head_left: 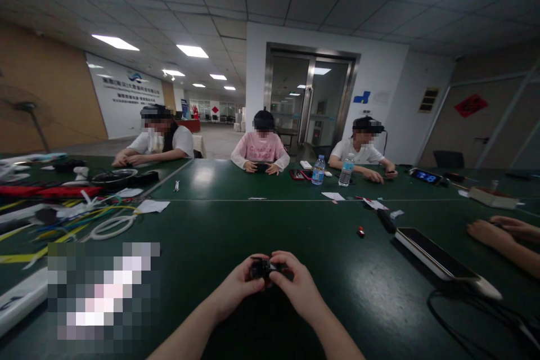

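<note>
A small dark object (262, 268), black with a shiny part, is held between both my hands just above the green table (202, 247); its kind is too small and dark to tell. My left hand (239, 282) is closed on its left side, with the thumb toward me. From the right, my right hand (294, 281) grips the same object with thumb and fingers. My fingers hide much of its outline. On the table, a small red and silver piece (361, 232) lies to the right, beyond my right hand and apart from it.
At left lie coiled cables (113, 227), a red strip (50, 190) and paper (152, 206). Right of me are a dark-topped white device (434, 253) and black cables (459, 315). Two water bottles (318, 171) stand farther back. Several people sit around; a co-worker's hands (493, 232) rest at right.
</note>
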Demonstrator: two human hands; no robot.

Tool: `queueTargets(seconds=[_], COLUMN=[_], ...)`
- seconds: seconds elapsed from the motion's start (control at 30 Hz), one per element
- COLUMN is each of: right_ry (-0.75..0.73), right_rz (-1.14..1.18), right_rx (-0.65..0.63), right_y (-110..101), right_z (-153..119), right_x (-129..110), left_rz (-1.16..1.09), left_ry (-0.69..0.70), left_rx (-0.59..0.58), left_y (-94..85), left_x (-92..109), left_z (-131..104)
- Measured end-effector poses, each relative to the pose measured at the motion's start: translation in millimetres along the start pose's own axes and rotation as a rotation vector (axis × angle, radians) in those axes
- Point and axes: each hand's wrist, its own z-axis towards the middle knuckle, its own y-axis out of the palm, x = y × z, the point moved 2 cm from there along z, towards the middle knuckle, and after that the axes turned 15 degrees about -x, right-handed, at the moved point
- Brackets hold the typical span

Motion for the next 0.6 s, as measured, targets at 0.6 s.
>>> queueTargets(seconds=[0.6], right_ry=[-0.01], right_rz=[0.097], right_rx=[0.104], right_y=[-15.9], right_z=[3.0], right_x=[13.8], left_rz=[-0.035], left_ry=[-0.011], left_rx=[0.037], left_y=[3.0], left_x=[3.8], left_z=[-1.3])
